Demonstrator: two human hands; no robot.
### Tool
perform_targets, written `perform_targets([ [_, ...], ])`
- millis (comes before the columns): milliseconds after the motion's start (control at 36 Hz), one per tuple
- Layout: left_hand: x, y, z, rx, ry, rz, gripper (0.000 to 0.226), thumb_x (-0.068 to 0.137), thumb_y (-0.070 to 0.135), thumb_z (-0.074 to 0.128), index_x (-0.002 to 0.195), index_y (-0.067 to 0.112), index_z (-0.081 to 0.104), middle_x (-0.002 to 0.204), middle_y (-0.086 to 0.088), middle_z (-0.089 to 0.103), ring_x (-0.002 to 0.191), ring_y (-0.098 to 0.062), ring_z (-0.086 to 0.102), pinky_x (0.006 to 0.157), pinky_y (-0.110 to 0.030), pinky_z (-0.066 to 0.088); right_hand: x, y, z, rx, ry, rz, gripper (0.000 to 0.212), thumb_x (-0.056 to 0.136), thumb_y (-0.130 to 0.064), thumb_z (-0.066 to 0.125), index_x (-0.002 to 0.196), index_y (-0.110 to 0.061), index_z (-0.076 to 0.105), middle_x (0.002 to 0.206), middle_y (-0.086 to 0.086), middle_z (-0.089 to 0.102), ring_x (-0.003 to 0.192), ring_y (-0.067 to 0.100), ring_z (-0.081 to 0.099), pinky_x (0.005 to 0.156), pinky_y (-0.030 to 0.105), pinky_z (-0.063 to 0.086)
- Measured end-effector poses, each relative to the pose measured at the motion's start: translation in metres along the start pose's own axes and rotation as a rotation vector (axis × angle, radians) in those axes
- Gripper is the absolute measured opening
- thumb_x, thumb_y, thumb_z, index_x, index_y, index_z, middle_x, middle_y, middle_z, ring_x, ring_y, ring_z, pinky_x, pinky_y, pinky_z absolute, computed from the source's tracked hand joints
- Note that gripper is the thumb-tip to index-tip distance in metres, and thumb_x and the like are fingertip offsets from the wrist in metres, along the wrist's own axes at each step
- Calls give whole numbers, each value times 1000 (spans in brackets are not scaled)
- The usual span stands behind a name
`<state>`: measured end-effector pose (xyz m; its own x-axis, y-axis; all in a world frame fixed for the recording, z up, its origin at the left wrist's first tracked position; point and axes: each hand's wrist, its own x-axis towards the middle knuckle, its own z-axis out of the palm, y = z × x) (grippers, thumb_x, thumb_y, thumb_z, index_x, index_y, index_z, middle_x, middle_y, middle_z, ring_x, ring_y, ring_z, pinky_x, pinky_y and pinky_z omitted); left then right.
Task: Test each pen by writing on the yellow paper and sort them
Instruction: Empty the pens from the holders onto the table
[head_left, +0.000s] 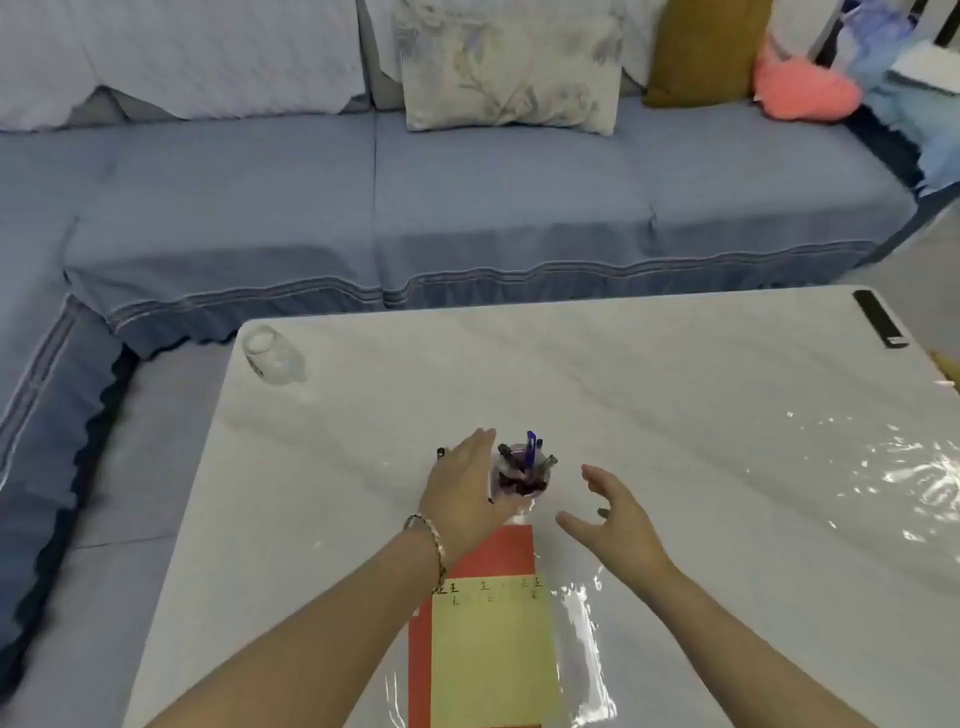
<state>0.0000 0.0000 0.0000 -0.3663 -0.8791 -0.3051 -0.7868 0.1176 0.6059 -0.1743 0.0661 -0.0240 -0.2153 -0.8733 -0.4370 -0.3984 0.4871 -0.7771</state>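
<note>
A small clear cup (521, 480) holding several dark and blue pens stands on the white table (675, 415). My left hand (462, 493) lies flat against the cup's left side, fingers stretched out; whether it grips the cup I cannot tell. A black pen tip (441, 452) shows on the table just beyond that hand. My right hand (615, 512) hovers open to the right of the cup, apart from it, holding nothing. The yellow paper (493, 654) lies near me on a red sheet (506, 551), with small written marks along its far edge.
An empty clear glass (272, 353) stands at the table's far left corner. A black remote (880, 318) lies at the far right corner. A blue sofa (467, 208) with cushions runs behind and left of the table. Crinkled clear film covers the table surface.
</note>
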Motion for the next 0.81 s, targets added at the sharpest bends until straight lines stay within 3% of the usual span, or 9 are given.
perform_targets([
  [56,21,-7,16,148,36,112,78,77,51,64,135,10,31,127,1,45,122,-20,41,97,-25,27,23,20,10,-20,-6,-7,78,75,-18,75,141,-14,32,144,-1,39,131,14,37,106,28,34],
  [194,73,-39,54,502,-90,149,96,72,68,56,141,12,21,137,-2,41,127,-20,36,112,-36,7,79,66,41,-19,-65,-48,94,69,-19,81,144,-15,24,146,-5,33,134,11,32,108,28,30],
  [278,90,-45,62,611,-18,215,75,71,67,57,123,16,40,108,2,60,107,-19,51,111,-38,6,101,78,58,32,-96,-148,76,63,-22,84,124,-33,40,127,-19,47,115,-3,45,92,14,33],
  [389,99,-47,70,589,11,248,51,73,62,59,99,19,52,93,5,63,95,-14,56,107,-32,14,120,94,76,123,-55,-256,66,60,-15,85,114,-31,50,107,-18,61,98,-7,55,78,7,42],
  [444,100,-50,73,599,52,294,46,73,61,59,94,21,54,85,6,60,83,-15,54,90,-26,29,125,100,80,140,-26,-307,67,58,-10,83,112,-32,52,104,-17,63,97,-3,58,78,11,45],
  [500,97,-49,71,639,90,340,44,72,61,59,87,21,54,71,7,52,71,-17,48,62,-24,28,126,103,79,150,5,-373,64,56,-4,82,106,-35,55,102,-22,64,96,-5,59,77,10,44],
  [583,91,-44,70,647,90,388,43,73,60,60,84,19,55,60,9,42,65,-15,41,58,-26,21,120,101,71,148,45,-476,59,53,-8,80,100,-35,57,96,-27,65,91,-7,60,78,4,39],
  [694,79,-31,67,506,150,463,46,75,56,63,99,17,60,75,4,59,76,-16,51,66,-29,35,108,95,48,119,128,-555,62,53,-9,81,101,-41,58,99,-25,64,94,-5,59,79,4,40],
  [806,56,-14,82,-104,274,436,54,79,40,68,126,24,50,106,5,64,88,-10,60,81,-29,48,81,88,19,24,241,-570,68,46,-23,83,99,-51,50,108,-21,54,103,-6,51,75,4,40],
])
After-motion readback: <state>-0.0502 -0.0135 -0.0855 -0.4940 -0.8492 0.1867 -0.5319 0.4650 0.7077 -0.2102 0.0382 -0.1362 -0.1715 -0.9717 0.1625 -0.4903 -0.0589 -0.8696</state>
